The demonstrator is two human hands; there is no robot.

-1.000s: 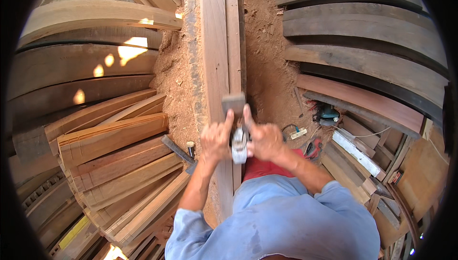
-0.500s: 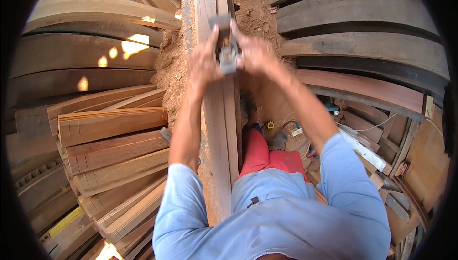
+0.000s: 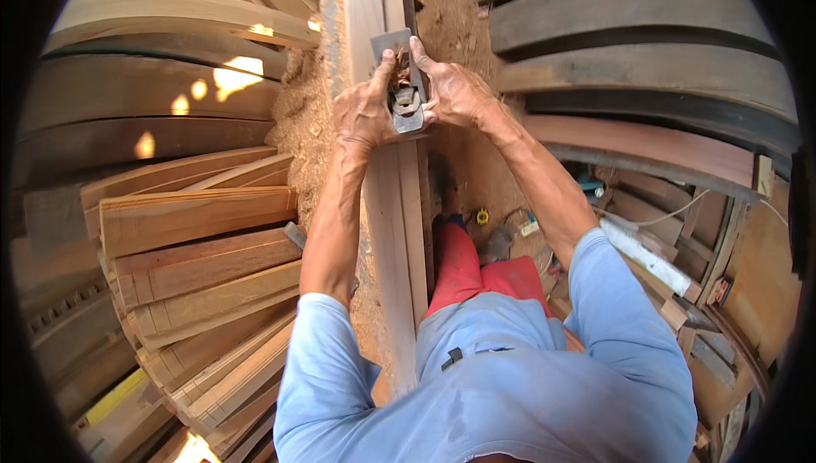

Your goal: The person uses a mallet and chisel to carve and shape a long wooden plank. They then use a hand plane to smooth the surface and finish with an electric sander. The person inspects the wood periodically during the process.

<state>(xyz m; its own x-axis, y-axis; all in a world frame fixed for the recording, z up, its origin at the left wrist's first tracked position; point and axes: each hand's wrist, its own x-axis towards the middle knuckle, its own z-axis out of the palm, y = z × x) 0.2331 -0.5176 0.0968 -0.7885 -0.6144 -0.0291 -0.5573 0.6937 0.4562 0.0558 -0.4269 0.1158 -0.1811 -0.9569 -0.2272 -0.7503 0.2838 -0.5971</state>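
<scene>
Sawdust covers the ground on both sides of a long pale board, which runs away from the person with a narrower wooden strip along its right side. On these two, well ahead of the body at full arm's reach, sits a hand plane with curled shavings in its opening. The left hand is closed around the plane's left side and the right hand around its right, both thumbs laid forward toward its far end. Nearer the body are red shorts and a blue shirt; a small yellow round object lies on the ground beyond the shorts. Farther out on the left, cut wooden pieces are stacked in a fan below a curved pale timber; on the right, thick dark curved timbers lie in rows.
</scene>
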